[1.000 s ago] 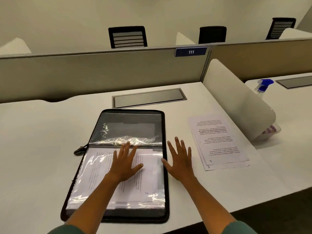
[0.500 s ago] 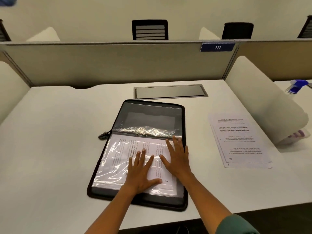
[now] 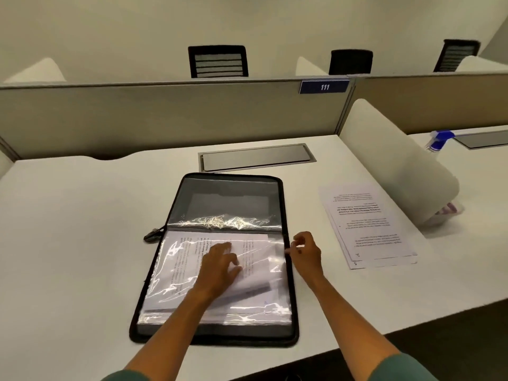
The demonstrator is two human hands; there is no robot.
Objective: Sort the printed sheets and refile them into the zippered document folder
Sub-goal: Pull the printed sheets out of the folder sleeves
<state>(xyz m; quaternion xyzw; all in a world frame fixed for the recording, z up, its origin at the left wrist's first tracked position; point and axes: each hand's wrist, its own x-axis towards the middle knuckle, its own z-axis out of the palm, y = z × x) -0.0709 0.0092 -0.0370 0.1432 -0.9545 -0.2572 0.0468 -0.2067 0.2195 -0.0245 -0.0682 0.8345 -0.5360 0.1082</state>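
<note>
The zippered document folder (image 3: pixel 214 259) lay open on the white desk (image 3: pixel 68 229), near its front edge at about six o'clock from the desk's middle, with its long axis running from six to twelve o'clock and its crinkled clear flap folded toward twelve. Printed sheets inside the clear sleeve (image 3: pixel 192 259) filled the near half, their text lines running along the folder's long axis rather than across it. The left hand (image 3: pixel 220 268) rested flat on that sleeve with its fingers spread and relaxed, pointing toward twelve o'clock and gripping nothing. The right hand (image 3: pixel 306 253) sat at the folder's three o'clock edge, just beside the black zipper border, with its fingers curled and thumb and forefinger drawn close together; whether they actually pinched the sleeve's edge or the zipper could not be told. A loose stack of printed sheets (image 3: pixel 368 224) waited apart from the folder at roughly three o'clock from it, its long axis also near six to twelve but tipped slightly toward eleven, the print upside down to the person. That stack lay to the right of the right hand, so the right hand was plainly the nearer one for fetching it while the left steadied the sleeve.
</note>
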